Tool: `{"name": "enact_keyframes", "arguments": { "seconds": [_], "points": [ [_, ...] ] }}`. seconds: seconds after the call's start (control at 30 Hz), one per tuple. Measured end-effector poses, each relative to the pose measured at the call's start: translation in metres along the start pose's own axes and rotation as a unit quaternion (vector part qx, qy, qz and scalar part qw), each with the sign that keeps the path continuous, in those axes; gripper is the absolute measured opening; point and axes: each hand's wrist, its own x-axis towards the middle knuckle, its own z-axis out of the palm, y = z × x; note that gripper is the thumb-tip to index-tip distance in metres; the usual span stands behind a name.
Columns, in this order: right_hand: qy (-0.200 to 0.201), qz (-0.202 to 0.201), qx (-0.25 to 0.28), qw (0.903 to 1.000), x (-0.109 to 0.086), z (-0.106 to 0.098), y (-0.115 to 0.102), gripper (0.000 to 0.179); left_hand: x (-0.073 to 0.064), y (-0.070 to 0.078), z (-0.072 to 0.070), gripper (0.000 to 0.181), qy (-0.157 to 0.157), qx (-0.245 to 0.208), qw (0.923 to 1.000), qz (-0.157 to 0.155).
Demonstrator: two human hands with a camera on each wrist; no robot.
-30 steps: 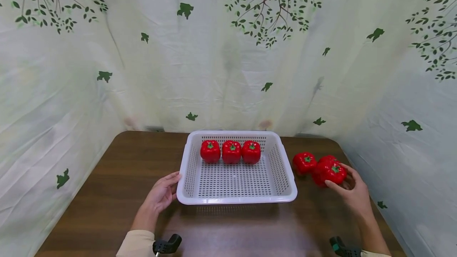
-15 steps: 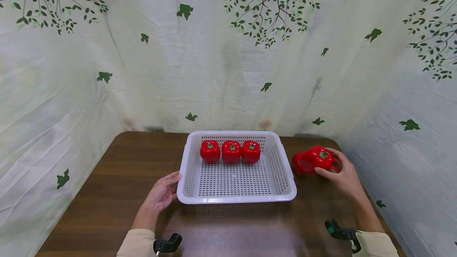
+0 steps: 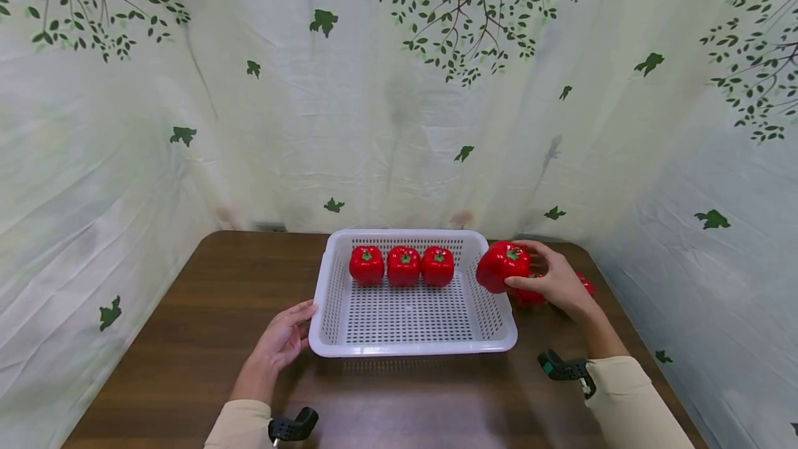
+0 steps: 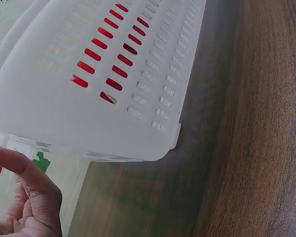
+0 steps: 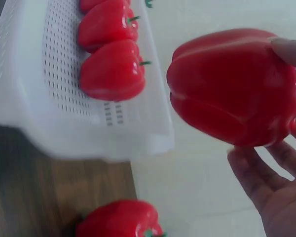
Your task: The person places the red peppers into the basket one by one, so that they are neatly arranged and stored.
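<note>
While right hand (image 3: 555,279) grips pepper (image 3: 497,267) by basket's (image 3: 411,351) right edge, left hand (image 3: 287,335), fingers relaxed, touches left; front roomy.

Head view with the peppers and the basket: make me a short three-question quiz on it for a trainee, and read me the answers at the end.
1. Count: how many red peppers are inside the white basket?

2. True or false: the right hand holds a single pepper, apart from those inside the basket.

3. Choose: which side of the basket is the left hand at?
A) left
B) right
C) far

Key: 1. Three. 2. True. 3. A.
</note>
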Motion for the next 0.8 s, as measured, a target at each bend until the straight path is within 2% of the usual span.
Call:
{"name": "enact_keyframes", "arguments": {
  "seconds": [0.2,0.4,0.63,0.8],
  "points": [
    [-0.061,-0.005,0.039,0.9974,0.022,0.019,-0.005,0.083,0.0,0.0,0.0,0.019,0.007,0.004,0.9999,0.006],
    [-0.105,-0.007,0.066,0.9923,0.04,0.04,-0.014,0.085,-0.001,-0.001,0.001,0.017,0.01,0.004,0.9999,0.013],
    [-0.157,-0.025,0.077,0.9842,0.059,0.061,-0.022,0.081,-0.003,-0.001,0.0,0.016,0.013,0.001,0.9998,0.011],
    [-0.182,-0.018,0.079,0.9799,0.073,0.075,-0.027,0.077,-0.002,-0.001,0.0,0.017,0.009,0.001,0.9999,0.011]
  ]
}}
